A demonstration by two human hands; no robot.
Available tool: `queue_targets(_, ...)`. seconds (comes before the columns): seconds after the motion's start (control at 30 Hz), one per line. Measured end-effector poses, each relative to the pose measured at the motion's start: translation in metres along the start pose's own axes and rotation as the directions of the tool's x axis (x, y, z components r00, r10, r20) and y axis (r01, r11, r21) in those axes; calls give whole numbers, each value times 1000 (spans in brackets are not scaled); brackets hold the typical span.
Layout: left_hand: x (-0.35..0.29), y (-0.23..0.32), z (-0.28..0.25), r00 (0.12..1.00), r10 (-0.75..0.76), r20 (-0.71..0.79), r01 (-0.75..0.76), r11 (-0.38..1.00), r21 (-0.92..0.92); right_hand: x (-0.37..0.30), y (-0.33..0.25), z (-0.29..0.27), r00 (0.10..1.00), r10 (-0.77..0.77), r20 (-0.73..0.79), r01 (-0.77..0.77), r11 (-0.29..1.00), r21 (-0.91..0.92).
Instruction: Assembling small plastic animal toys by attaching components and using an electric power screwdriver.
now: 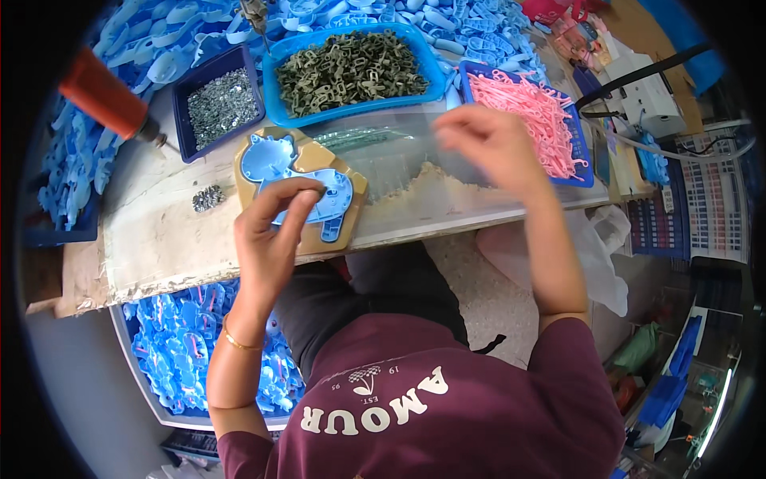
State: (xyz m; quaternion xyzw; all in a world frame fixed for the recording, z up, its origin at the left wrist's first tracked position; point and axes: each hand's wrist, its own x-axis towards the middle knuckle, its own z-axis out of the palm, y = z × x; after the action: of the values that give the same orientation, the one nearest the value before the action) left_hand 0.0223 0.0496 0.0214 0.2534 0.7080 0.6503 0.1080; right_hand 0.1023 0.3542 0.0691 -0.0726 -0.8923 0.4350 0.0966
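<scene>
A blue animal-shaped plastic half-shell (329, 201) lies hollow side up in a tan holding block (357, 195) on the bench. My left hand (275, 215) is over the shell, thumb and forefinger pinched together; what they hold, if anything, is too small to make out. My right hand (491, 144) is raised above the bench, between the blue tray of dark olive clips (351, 76) and the basket of pink hooked plastic pieces (527, 120). Its fingers are bent and smeared by motion, so their grip does not show.
An orange-red power screwdriver (104, 92) hangs at the left. Nearby are a dark blue tray of small metal parts (223, 108) and a little pile of screws (208, 198). Blue shells (167, 32) heap along the back. Below the bench stands a bin of blue pieces (179, 351).
</scene>
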Motion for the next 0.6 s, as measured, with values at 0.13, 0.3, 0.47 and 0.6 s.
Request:
queue_targets(0.13,-3,-2,-9,999,-35,-22,34,998,-62,-2,69,-95,940,-101,-325,-106,821,-561)
queue_targets(0.3,0,-2,-3,998,-38,55,43,994,-99,3,108,-120,985,-107,-136,-22,701,-713)
queue_targets(0.47,0,-1,-6,993,-119,15,120,990,-69,4,97,-112,985,-100,-143,-45,647,-762)
queue_targets(0.6,4,-5,-15,987,-160,5,160,981,-113,2,98,-129,980,-53,-191,-98,708,-699)
